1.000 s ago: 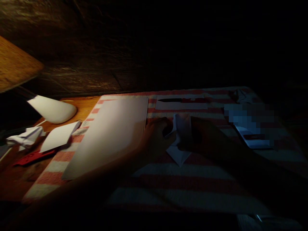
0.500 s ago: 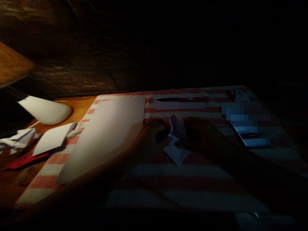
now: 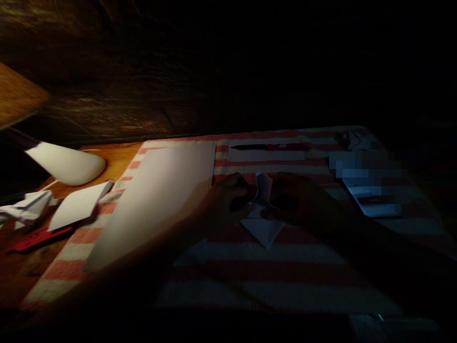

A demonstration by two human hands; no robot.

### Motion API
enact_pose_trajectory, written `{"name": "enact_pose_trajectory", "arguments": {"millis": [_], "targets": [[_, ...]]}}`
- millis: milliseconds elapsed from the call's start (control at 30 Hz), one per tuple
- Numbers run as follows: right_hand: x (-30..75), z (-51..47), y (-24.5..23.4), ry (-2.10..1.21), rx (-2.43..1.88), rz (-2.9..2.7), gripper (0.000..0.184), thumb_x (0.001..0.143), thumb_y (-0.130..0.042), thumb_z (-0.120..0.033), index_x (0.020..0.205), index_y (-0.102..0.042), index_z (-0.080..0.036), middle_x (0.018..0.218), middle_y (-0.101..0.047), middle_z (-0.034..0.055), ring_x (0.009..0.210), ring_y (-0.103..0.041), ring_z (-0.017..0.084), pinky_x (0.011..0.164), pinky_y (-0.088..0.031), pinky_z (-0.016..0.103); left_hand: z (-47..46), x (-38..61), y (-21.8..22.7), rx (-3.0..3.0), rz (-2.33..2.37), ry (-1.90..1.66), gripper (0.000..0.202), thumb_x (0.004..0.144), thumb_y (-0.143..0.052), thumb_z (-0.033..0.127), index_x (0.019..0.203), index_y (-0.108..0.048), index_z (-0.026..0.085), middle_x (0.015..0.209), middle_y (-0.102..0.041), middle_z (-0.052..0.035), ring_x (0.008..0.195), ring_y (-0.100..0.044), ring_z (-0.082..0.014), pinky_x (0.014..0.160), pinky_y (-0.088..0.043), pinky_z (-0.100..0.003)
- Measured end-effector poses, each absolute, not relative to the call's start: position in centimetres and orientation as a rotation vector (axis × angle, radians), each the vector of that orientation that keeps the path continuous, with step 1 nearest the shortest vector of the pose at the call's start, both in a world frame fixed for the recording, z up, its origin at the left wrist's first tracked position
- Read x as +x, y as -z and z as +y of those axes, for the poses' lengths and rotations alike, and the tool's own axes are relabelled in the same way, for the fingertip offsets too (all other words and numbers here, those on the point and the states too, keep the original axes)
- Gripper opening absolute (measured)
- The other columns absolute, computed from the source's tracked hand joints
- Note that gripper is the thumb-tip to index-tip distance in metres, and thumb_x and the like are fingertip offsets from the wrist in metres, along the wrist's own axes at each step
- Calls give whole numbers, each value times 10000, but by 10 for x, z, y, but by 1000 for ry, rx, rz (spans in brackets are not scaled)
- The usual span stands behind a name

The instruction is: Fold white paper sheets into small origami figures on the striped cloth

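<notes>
A small folded sheet of paper (image 3: 263, 228) is held between my two hands over the striped cloth. Its lower corner points towards me, and its upper flap curls upright. My left hand (image 3: 230, 193) grips the left side, with fingers bent and thumb on the paper. From the right, my right hand (image 3: 294, 193) pinches the other side, its thumb near the middle crease. Both hands are in deep shadow, so the fingertips are hard to make out.
A large white sheet (image 3: 160, 190) lies left on the striped cloth (image 3: 285, 290). Behind the hands, a knife (image 3: 250, 147) rests on a paper strip. A phone-like device (image 3: 371, 200) is at right. Further left are a lamp (image 3: 67, 162), a red-handled tool (image 3: 39, 238) and crumpled paper (image 3: 26, 207).
The paper's upper flap has narrowed and twisted between my fingers, and its lower triangle looks wider. Both hands stay in nearly the same place.
</notes>
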State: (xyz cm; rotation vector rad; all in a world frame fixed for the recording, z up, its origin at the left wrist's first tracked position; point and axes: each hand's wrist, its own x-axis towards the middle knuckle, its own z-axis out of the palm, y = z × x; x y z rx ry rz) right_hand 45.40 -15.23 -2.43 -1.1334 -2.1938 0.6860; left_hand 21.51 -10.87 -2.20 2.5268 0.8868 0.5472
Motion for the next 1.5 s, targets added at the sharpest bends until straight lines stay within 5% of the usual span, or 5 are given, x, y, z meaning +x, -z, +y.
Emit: {"name": "enact_pose_trajectory", "arguments": {"millis": [300,767,1067,1500], "targets": [[453,-153,23,-675,-1104,-2235,189,818,-819,-312,917,-716,-188,1069,-658,51,931,-649,182,799,-518,299,-111,214,23,2549,720,-674,89,866,-707,223,840,-636,175,941,-619,-33,856,-597,-165,742,-462,-287],[462,-150,20,-740,-959,-2371,254,813,-805,-236,1057,-739,-216,1279,-626,80,1174,-622,242,993,-521,383,-89,197,16,2602,366,-402,215,823,-780,284,1021,-719,228,1023,-685,-40,988,-600,-219,864,-472,-343],[460,-145,23,-697,-729,-2345,73,834,-788,-195,844,-716,-206,1136,-714,53,1077,-667,204,916,-530,348,-86,195,16,2666,226,-427,189,866,-742,266,1037,-721,190,1057,-724,-72,1013,-607,-236,906,-485,-376],[459,-145,25,-867,-611,-2269,103,931,-658,-151,906,-737,-211,1186,-699,72,1199,-631,196,1031,-507,380,-80,192,11,2548,174,-349,190,847,-738,232,1035,-762,226,1057,-712,-91,1033,-615,-242,909,-507,-394]]}}
